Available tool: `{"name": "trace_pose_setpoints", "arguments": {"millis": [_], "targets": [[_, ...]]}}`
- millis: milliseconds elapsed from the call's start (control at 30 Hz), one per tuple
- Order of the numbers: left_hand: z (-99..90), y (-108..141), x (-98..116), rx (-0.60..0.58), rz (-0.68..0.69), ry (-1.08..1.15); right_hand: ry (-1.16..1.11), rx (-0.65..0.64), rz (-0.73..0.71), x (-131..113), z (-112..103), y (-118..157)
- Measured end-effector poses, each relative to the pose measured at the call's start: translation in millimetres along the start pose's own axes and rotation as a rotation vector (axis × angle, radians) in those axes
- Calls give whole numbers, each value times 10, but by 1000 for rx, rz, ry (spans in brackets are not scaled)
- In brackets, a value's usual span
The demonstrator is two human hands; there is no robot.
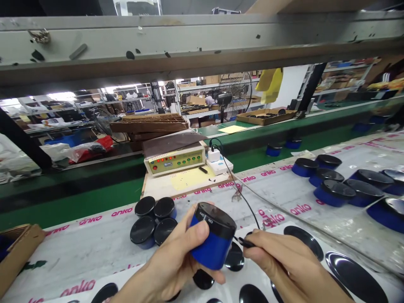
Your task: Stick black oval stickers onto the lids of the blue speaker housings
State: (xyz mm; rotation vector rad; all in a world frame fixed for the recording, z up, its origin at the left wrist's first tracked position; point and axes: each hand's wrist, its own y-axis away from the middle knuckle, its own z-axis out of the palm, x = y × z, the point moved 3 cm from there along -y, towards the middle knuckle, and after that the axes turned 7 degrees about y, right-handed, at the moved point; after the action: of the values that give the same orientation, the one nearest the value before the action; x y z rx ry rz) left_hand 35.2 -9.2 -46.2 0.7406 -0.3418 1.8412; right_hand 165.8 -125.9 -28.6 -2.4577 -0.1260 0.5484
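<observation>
Blue-and-black unit point(214, 240), a squat round thing with ON and OFF lettered on its dark upper band, is tilted above the bench point(69, 252) in the person's left hand point(179, 256). That hand has it wrapped firmly, thumb pressed against the side just under the lettering. The right hand point(277, 252) pinches a small black plug point(246, 243), its tip turned toward the unit's side; from where I stand I can't tell whether it's touching or seated.

So I'd call this one partway through: picked up, plug brought close, and nothing showing that the connection is made. It is held off the bench, so setting it down remains.

The black cable point(251, 210) runs back to a white adapter point(213, 155), right beside a control box point(178, 160) with red and green lights. Below the hands lies a white sheet of glossy black discs point(356, 275). Four similar units point(142, 233) stand bunched on the left, and a larger group point(336, 191) stands on the right; I can't say which lot is finished. Farther off, two more units point(273, 149) sit on the green surface point(110, 193), with a shallow cardboard tray point(265, 120) beyond.
</observation>
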Motion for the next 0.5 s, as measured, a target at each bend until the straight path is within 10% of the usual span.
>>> {"name": "trace_pose_setpoints", "arguments": {"millis": [500], "targets": [[103, 42, 122, 243, 93, -315, 87, 77, -11, -109, 74, 28]]}}
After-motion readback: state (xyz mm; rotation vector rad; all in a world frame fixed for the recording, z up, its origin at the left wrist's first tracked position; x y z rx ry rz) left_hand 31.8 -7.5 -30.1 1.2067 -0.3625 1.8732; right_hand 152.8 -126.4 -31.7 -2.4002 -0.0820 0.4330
